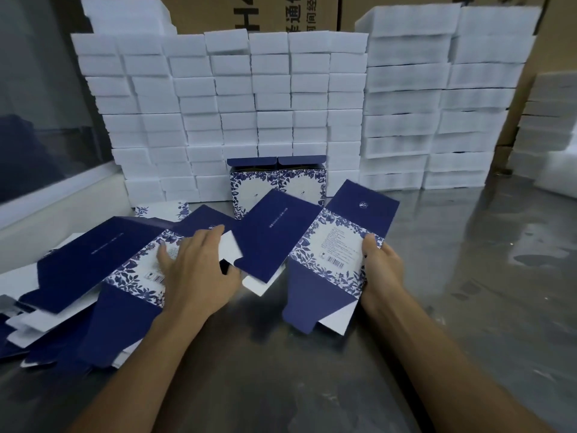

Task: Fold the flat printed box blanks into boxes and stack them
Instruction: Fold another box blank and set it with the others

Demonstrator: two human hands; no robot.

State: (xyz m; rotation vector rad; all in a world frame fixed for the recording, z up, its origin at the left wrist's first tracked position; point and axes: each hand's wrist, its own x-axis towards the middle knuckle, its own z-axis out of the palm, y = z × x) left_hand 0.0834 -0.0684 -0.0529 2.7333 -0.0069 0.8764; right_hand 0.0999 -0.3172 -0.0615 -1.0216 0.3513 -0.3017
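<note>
Two folded boxes (pixel 278 182) are standing side by side at the back of the worktop (pixel 468 260), so the job is looking barely begun. The right hand (pixel 382 267) is pinching the edge of one flat blank (pixel 331 248), while the left hand (pixel 196 270) is lying with straight fingers on the loose pile of blanks (pixel 103 276) waiting to be folded.

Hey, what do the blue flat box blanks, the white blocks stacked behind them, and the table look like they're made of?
Box blanks: likely printed paperboard, matte navy outside, white on the back where flaps turn over.
White blocks: probably foam, with soft, slightly fuzzy edges and no sheen.
Table: looks like metal, perhaps stainless steel; grey, smooth, with smeared reflections.
</note>
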